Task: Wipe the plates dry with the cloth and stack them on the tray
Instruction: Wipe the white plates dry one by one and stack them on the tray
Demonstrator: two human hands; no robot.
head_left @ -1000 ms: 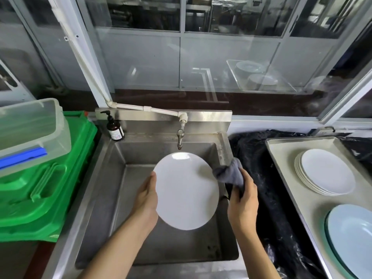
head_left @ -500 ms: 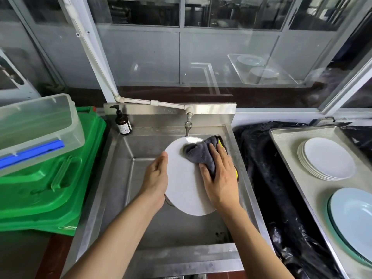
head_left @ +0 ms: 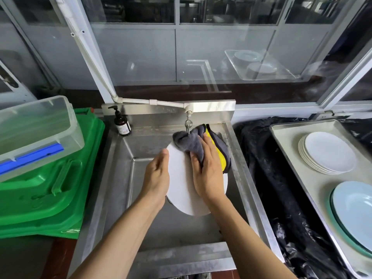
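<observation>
Over the steel sink (head_left: 124, 178) I hold a white plate (head_left: 184, 190) tilted on edge. My left hand (head_left: 158, 178) grips its left rim, thumb on the front and fingers behind. My right hand (head_left: 209, 174) lies flat on the plate's face and presses a grey and yellow cloth (head_left: 190, 142) against its upper part, just under the tap (head_left: 188, 123). The cloth hides the plate's top edge. At the right lies a metal tray (head_left: 314, 178) bearing a stack of white plates (head_left: 330, 154) and a stack of pale blue plates (head_left: 356, 214).
A brown soap bottle (head_left: 121, 125) stands at the sink's back left corner. Stacked green crates (head_left: 46, 188) with a clear plastic box (head_left: 34, 125) on top fill the left side. Black plastic sheeting (head_left: 267, 188) covers the counter between sink and tray. Windows close off the back.
My right hand brought the cloth from beside the plate's right rim onto its face and then up toward the top edge. The plate turned more edge-on to me.
</observation>
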